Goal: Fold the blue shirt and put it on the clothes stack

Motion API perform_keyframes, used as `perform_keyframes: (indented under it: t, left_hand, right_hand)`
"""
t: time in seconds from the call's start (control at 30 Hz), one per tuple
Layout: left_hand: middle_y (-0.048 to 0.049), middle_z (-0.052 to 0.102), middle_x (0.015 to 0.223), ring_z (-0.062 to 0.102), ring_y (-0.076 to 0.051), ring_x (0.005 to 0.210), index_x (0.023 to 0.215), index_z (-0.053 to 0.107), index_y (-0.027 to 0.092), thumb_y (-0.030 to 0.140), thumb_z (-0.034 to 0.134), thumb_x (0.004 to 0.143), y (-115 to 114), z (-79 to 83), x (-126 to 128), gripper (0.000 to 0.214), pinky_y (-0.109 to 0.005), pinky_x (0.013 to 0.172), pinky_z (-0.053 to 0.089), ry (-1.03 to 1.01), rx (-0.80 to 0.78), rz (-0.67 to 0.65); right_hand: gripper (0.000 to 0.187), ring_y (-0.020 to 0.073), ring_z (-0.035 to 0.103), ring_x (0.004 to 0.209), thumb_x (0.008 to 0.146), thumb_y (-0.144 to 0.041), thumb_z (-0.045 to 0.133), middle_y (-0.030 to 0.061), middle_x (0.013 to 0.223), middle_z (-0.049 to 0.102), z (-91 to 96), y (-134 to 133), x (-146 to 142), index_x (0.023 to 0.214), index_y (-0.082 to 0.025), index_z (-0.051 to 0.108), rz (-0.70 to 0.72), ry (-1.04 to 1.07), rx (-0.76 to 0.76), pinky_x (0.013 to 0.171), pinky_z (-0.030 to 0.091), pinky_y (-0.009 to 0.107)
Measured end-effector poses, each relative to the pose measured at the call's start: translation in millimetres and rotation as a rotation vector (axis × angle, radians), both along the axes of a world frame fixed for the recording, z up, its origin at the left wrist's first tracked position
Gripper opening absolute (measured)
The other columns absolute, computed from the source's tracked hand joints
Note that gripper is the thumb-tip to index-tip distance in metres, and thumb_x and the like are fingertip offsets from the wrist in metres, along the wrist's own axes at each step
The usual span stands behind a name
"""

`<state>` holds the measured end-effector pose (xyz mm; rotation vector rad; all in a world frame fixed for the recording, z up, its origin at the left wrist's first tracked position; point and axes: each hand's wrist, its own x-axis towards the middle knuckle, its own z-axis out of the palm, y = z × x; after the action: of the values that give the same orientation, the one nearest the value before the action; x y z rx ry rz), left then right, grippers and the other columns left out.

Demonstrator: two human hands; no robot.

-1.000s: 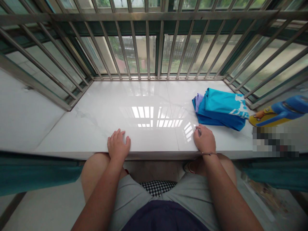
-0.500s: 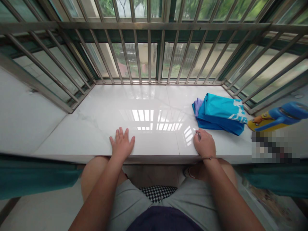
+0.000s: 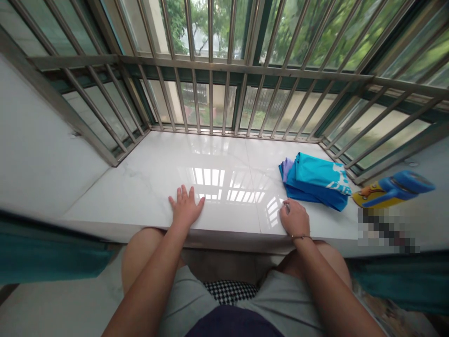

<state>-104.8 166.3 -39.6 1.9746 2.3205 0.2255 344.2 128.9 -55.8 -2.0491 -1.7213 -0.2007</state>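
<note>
Left hand [image 3: 185,208]: fingers spread flat on sill [image 3: 140,187], holding nothing.
Right hand [image 3: 294,218]: fingers curled on sill; hold unclear.
Blue cloth [image 3: 315,181]: folded, just ahead of right hand, long axis along sill.

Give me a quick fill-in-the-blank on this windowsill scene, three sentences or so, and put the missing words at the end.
The hand nearest the folded blue cloth is the person's ____ hand. The left hand rests on the white sill with its fingers ____. The right hand has a thin ____ around its wrist.

The missing words, in order: right, spread, bracelet.
</note>
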Motion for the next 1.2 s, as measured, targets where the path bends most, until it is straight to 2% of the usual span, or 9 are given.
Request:
perform_keyframes:
  t: [0.5,0.67,0.77,0.83,0.9,0.93,1.07,1.13,1.2]
  left_hand:
    - [-0.0220,0.020,0.183,0.015,-0.043,0.170,0.173,0.039,0.018,0.069,0.033,0.107,1.4,4.8,1.8,0.083,-0.076,0.131,0.015,0.049,-0.060,0.024]
    - [-0.0222,0.019,0.183,0.015,-0.042,0.170,0.173,0.038,0.018,0.068,0.032,0.107,5.3,5.5,2.6,0.083,-0.078,0.130,0.014,0.054,-0.064,0.027]
    - [-0.0229,0.020,0.183,0.015,-0.043,0.170,0.173,0.039,0.017,0.068,0.033,0.107,8.5,5.0,3.2,0.083,-0.078,0.130,0.014,0.054,-0.059,0.027]
    - [-0.0233,0.021,0.182,0.015,-0.043,0.170,0.172,0.040,0.017,0.069,0.034,0.107,10.5,4.3,3.4,0.083,-0.078,0.130,0.014,0.053,-0.051,0.026]
    - [-0.0233,0.021,0.182,0.016,-0.043,0.170,0.172,0.041,0.017,0.069,0.035,0.107,12.1,3.6,3.4,0.084,-0.078,0.130,0.014,0.048,-0.045,0.029]
    - [-0.0232,0.021,0.182,0.016,-0.043,0.170,0.172,0.041,0.017,0.069,0.036,0.107,12.6,3.3,3.4,0.083,-0.078,0.130,0.014,0.045,-0.041,0.032]
    - [-0.0233,0.023,0.182,0.018,-0.044,0.169,0.171,0.043,0.017,0.068,0.039,0.106,14.0,1.4,2.7,0.082,-0.077,0.130,0.014,0.038,-0.022,0.040]
    - [-0.0235,0.025,0.181,0.019,-0.044,0.169,0.170,0.044,0.017,0.067,0.040,0.106,14.5,0.1,2.3,0.081,-0.078,0.130,0.015,0.037,-0.015,0.038]
    - [-0.0238,0.026,0.181,0.020,-0.044,0.169,0.169,0.046,0.016,0.067,0.041,0.106,15.0,-1.1,2.0,0.081,-0.078,0.129,0.015,0.035,-0.007,0.035]
  right_hand:
    - [0.035,0.0303,0.067,0.120,0.101,-0.028,0.050,0.0189,0.135,0.074,2.1,-1.8,-4.3,0.122,-0.013,0.073,0.010,-0.055,-0.034,0.108,0.047,0.041]
    - [0.036,0.0317,0.066,0.106,0.105,-0.037,0.050,0.0177,0.119,0.076,19.7,5.5,-1.3,0.118,-0.015,0.074,0.027,-0.111,-0.094,0.097,0.047,0.042]
    - [0.045,0.0363,0.060,0.123,0.106,-0.042,0.049,0.0225,0.138,0.069,40.1,22.3,10.9,0.133,-0.012,0.070,-0.047,-0.127,0.068,0.103,0.044,0.046]
    - [0.060,0.0400,0.049,0.142,0.105,-0.046,0.052,0.0267,0.159,0.054,53.1,39.9,21.7,0.152,-0.009,0.057,-0.151,-0.157,0.200,0.114,0.038,0.053]
    - [0.071,0.0421,0.039,0.152,0.104,-0.048,0.055,0.0292,0.168,0.044,63.2,60.7,32.8,0.161,-0.006,0.048,-0.223,-0.174,0.214,0.122,0.029,0.061]
    - [0.070,0.0422,0.037,0.154,0.104,-0.047,0.055,0.0287,0.168,0.045,67.2,71.2,38.1,0.160,-0.006,0.049,-0.239,-0.174,0.178,0.124,0.026,0.064]
    - [0.045,0.0377,0.052,0.141,0.105,-0.034,0.047,0.0214,0.150,0.066,83.9,98.5,53.7,0.138,-0.016,0.072,-0.271,-0.096,0.046,0.123,0.025,0.066]
    - [0.044,0.0355,0.062,0.124,0.104,-0.033,0.044,0.0219,0.130,0.075,96.4,95.7,55.5,0.127,-0.014,0.077,-0.278,-0.019,0.065,0.117,0.035,0.062]
    - [0.046,0.0334,0.068,0.102,0.105,-0.037,0.041,0.0215,0.108,0.077,110.4,79.7,50.3,0.117,-0.011,0.077,-0.242,0.057,0.145,0.101,0.047,0.052]
